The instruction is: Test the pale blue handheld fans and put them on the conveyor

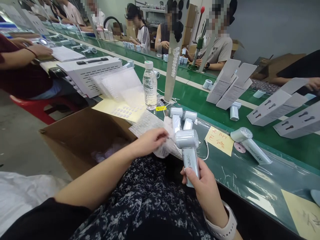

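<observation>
My right hand is wrapped around the handle of a light-blue handheld fan in clear film, with "Speed" lettering on the handle. The fan is upright, its round head at the top. My left hand has curled fingers closed on a sheet of bubble wrap in front of me, just left of the fan head. The fingertips are partly hidden. Behind the held fan, two similar wrapped fans rest on the green table. Another wrapped fan lies to the right, beside a round pink sticker.
A water bottle stands by a metal post. Yellow paper with stickers lies left of it, above an open cardboard box. White cartons stand along the green conveyor. Co-workers sit across and at left.
</observation>
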Available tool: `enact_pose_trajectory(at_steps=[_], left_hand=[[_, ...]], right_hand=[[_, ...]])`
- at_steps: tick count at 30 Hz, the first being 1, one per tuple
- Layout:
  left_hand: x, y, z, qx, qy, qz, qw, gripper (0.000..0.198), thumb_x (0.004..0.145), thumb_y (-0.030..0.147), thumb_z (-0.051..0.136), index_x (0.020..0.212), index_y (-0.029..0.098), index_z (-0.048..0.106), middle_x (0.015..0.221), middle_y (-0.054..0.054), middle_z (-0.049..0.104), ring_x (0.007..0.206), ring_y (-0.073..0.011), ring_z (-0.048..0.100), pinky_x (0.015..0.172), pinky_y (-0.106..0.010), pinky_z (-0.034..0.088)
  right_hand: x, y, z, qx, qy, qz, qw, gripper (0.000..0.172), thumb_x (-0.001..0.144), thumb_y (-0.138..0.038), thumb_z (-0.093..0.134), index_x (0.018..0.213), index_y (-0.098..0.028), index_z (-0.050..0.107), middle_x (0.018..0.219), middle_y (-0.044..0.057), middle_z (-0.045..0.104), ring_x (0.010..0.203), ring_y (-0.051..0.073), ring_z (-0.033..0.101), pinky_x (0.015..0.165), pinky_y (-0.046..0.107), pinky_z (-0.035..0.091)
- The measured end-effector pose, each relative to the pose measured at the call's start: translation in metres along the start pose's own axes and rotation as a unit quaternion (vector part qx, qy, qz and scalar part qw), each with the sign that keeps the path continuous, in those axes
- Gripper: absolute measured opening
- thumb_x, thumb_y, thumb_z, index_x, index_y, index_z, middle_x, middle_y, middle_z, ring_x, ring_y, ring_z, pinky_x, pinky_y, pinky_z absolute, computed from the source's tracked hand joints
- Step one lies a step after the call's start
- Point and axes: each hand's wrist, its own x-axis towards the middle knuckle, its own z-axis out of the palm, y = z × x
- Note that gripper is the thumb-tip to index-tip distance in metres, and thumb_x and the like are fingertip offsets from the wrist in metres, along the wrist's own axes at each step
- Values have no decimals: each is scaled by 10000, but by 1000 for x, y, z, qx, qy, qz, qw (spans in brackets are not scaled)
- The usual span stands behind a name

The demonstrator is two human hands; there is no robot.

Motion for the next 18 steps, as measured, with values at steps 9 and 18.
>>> enact_pose_trajectory(at_steps=[9,18], left_hand=[[16,-7,33,-183,-50,-27,981,138,832,273,470,886,190,566,616,27,501,449,-106,421,436,-227,354],[-22,34,21,131,17,188,973,282,879,123,441,1121,201,564,777,-18,598,712,-182,542,650,-298,423]], right_hand=[[12,9,-3,-288,-24,-30,957,478,864,-295,564,1330,-193,540,1146,136,706,974,357,672,831,462,486],[15,9,16,-370,0,-107,923,416,818,-192,579,1233,-175,611,854,144,703,724,301,665,626,375,462]])
